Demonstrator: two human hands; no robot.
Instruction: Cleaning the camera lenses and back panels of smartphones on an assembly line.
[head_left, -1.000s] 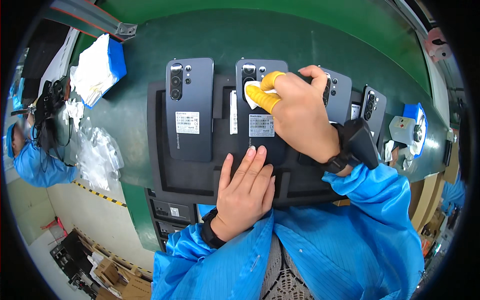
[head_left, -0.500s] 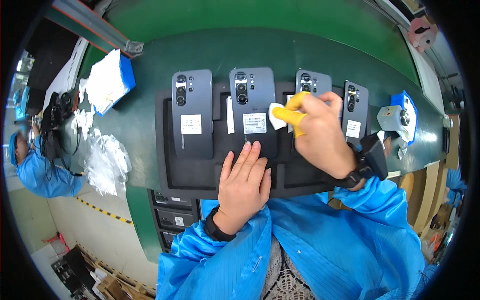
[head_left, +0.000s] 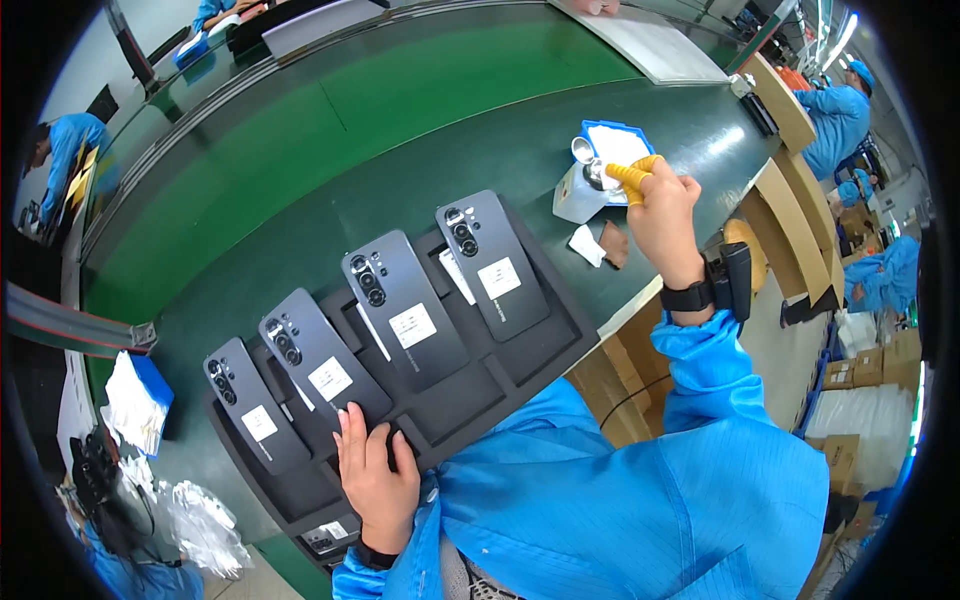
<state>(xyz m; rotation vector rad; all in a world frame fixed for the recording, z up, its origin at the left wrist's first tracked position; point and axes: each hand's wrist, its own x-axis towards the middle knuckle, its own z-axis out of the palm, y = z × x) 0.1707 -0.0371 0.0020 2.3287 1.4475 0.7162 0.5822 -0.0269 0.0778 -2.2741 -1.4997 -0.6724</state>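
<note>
Several dark grey phones lie face down in a black foam tray (head_left: 470, 410), each with a white label on its back. My left hand (head_left: 378, 485) is open, its fingertips resting on the lower end of the second phone (head_left: 310, 345) from the left. Away to the right, my right hand (head_left: 665, 220), with yellow finger cots (head_left: 632, 177) on its fingers, is pinched at the metal top of a whitish dispenser bottle (head_left: 580, 198). A white wipe seems to be in that pinch, mostly hidden by the fingertips.
Behind the bottle stands a blue box (head_left: 620, 143) of white wipes. A white scrap (head_left: 587, 246) and a brown piece (head_left: 614, 244) lie near it. Another blue-and-white box (head_left: 140, 405) and clear plastic bags (head_left: 205, 530) are at the left. Cardboard (head_left: 790, 225) stands right.
My right hand has moved from beside a phone to the dispenser bottle. The view has swung right. My left hand stays on a phone's lower end.
</note>
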